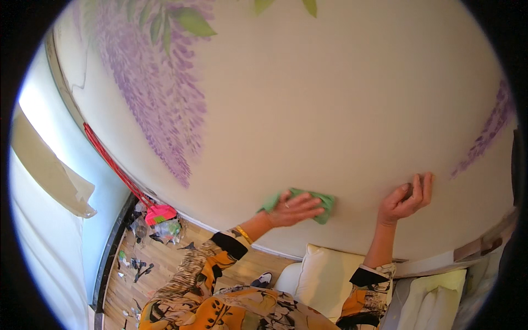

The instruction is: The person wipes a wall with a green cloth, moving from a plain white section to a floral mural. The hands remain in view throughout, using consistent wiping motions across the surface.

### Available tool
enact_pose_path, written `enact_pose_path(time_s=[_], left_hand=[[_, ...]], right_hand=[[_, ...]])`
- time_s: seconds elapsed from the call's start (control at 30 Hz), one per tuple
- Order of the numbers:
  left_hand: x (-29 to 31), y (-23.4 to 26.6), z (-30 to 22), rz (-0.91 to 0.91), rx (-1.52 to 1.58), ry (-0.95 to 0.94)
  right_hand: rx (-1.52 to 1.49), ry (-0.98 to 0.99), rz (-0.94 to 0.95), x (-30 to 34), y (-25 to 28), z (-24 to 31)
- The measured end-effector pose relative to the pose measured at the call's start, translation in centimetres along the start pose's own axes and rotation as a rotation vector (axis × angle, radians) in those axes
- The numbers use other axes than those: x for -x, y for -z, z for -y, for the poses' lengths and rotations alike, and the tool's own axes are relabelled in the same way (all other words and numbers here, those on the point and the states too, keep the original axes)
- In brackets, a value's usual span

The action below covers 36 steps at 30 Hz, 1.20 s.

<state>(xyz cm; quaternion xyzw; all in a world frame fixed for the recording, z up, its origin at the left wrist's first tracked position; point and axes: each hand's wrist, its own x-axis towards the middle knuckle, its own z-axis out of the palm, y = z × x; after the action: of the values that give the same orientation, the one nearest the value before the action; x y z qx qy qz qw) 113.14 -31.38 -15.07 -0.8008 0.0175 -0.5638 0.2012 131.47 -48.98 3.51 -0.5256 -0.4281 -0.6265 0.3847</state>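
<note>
A green cloth [327, 207] lies bunched against the pale wall [330, 110]. My left hand [294, 210] presses on it, fingers spread over the fabric, a ring and a gold bracelet showing. To the right, my right hand [407, 201] is raised at the wall with its fingers curled toward the thumb. Something dark shows between thumb and fingers, too small to make out. Purple painted blossoms [159, 93] with green leaves cover the wall's upper left, and a second purple cluster [487, 132] is at the far right.
Below the wall stand a cream cushion [324, 275] and pale seating [432, 302]. A red-handled pink dustpan [159, 213] leans in the left corner among plastic bags and scraps [143, 269] on the wood floor. White curtain fabric [47, 242] hangs at far left.
</note>
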Motion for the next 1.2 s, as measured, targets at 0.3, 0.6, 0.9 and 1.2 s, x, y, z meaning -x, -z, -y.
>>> enact_pose_path(time_s=[0.3, 0.6, 0.9, 1.2], left_hand=[[5.7, 6.3, 9.9, -0.134, -0.162, 0.574], [2.5, 5.3, 8.9, -0.34, -0.125, 0.943], [-9.6, 8.1, 9.9, -0.179, -0.133, 0.462], [-10.9, 13.0, 18.5, -0.288, -0.318, 0.786]], right_hand=[[0.07, 0.073, -0.015, 0.0, 0.5, -1.0], [0.007, 0.003, -0.008, 0.3, 0.1, -0.6], [-0.084, 0.183, 0.204, -1.4, 1.2, 3.3], [0.003, 0.332, 0.165, -0.1, -1.8, 6.0]])
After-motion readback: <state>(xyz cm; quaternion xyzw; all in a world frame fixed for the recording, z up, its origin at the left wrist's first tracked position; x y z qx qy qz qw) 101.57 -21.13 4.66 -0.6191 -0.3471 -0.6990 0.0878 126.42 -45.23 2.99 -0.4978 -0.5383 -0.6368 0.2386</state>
